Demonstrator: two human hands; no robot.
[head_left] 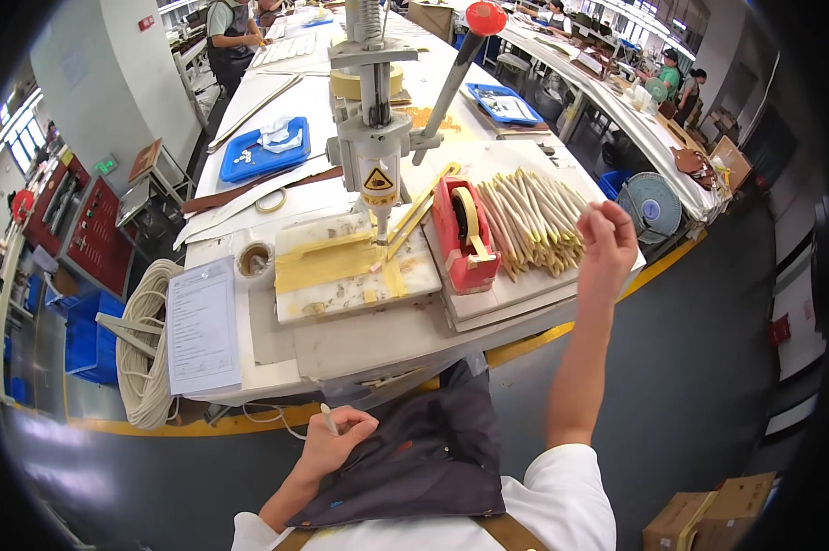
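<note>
A thin white pen-like stick (328,419) sat low in the frame, left of centre, pinched in the curled fingers of the left hand (334,444) over the dark apron (424,459). The right hand (605,241), right of centre, was raised with fingers closed beside the pile of pale strips (529,220); whether it held anything could not be told. A red tape dispenser (464,234) stood just left of them.

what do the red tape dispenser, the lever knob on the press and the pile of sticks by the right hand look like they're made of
Tape dispenser: probably moulded plastic, uniform glossy red. Lever knob: likely hard plastic, smooth shiny red ball on a grey metal-looking rod. Pile of sticks: pale cream with tan tips, matte; possibly rolled leather or cord, too small to be sure.
</note>
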